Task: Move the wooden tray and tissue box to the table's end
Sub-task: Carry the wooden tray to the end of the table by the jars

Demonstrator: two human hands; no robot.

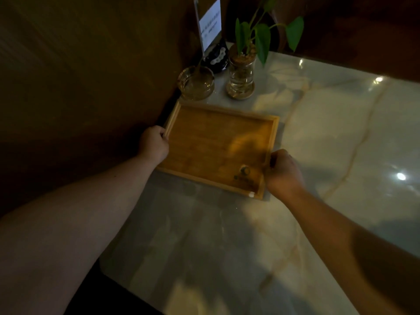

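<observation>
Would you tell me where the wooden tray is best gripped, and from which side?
Grip the tray by its two short end rims, one hand from each side. It is a flat, shallow rectangle with a raised rim, so the ends give fingers an edge and keep it level. The left hand and right hand already hold those ends. Its far rim lies near a glass ashtray and a plant vase.

Empty wooden tray (pixel 218 142) lies flat on the marble table (pixel 341 133), near its far end.
</observation>
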